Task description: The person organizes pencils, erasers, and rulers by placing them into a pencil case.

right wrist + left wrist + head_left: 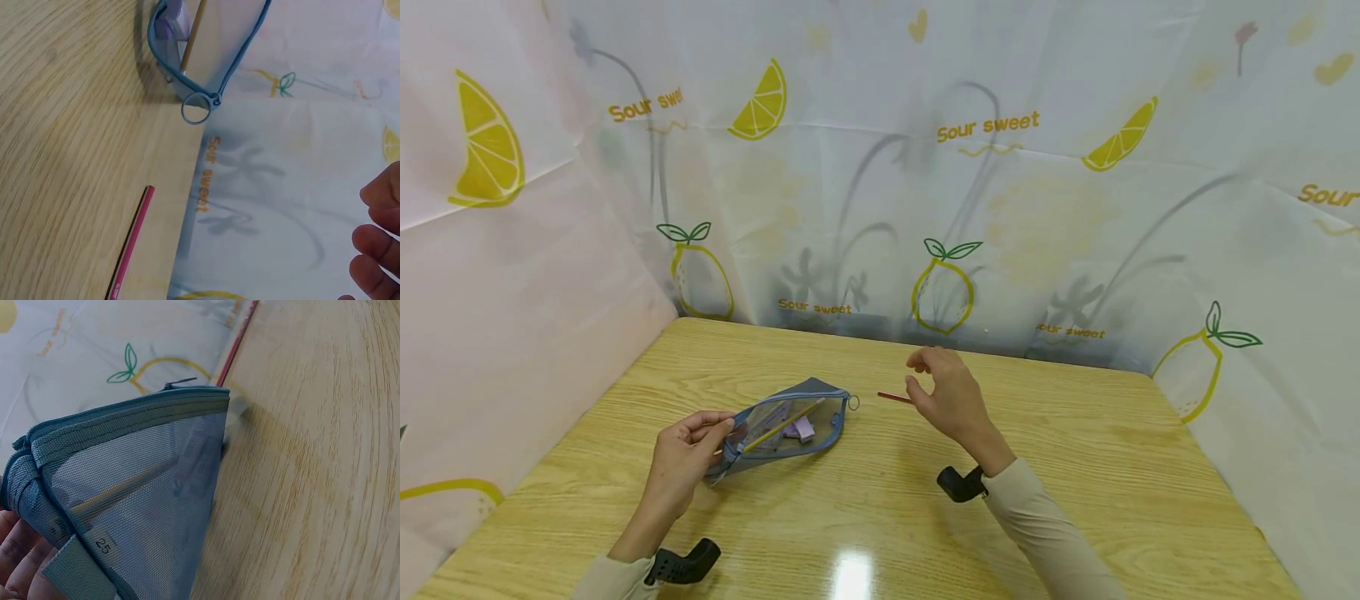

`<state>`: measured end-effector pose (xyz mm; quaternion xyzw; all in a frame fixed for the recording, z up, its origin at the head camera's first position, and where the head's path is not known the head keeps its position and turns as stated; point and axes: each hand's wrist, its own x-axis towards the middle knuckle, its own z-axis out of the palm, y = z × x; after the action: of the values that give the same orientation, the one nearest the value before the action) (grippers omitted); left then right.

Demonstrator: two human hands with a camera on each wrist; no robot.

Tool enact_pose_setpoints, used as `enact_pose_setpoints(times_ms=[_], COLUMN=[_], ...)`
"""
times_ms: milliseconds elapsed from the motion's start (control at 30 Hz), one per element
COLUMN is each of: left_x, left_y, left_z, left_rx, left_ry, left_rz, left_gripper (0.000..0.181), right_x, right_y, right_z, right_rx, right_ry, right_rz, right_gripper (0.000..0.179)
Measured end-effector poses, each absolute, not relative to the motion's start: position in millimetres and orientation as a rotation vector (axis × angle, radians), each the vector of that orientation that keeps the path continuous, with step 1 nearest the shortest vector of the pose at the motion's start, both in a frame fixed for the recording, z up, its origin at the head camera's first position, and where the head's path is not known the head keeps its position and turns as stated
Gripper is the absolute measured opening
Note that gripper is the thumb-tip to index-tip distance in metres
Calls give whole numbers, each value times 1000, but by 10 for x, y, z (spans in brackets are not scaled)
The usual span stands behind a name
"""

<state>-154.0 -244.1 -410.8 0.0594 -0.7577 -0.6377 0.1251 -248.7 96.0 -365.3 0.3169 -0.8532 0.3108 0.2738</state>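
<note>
My left hand (679, 462) grips the near-left end of a blue-grey mesh zip pencil case (811, 387), thumb on top. The case gapes wide, its zip undone, with a ring (853, 402) at the far end. Inside lie a yellow pencil (784, 425) and a pale purple block (804, 429), beside other purplish pieces. On the table to the right of the case is a red pencil (892, 397), whose dark stripe shows in the right wrist view. Over its right end hovers my right hand (953, 396), fingers loosely bent, nothing in them.
The light wood-grain table (880, 508) meets a white lemon-print sheet (850, 208) along its back edge, and the sheet also rises at both sides. Black wrist cameras sit on the left wrist (688, 562) and the right wrist (961, 483).
</note>
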Motion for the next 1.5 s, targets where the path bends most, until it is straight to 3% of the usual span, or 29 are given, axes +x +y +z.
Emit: enact_pose_setpoints(times_ms=[1500], left_x=[-1555], left_y=[-2432], left_z=[-4110], left_rx=[200], left_ry=[-2187], left_rz=[-1890], left_gripper=[31], right_x=[-2689], right_y=[1173], right_z=[-4030], right_rx=[684], right_ry=[-2617], right_rz=[493], right_gripper=[10])
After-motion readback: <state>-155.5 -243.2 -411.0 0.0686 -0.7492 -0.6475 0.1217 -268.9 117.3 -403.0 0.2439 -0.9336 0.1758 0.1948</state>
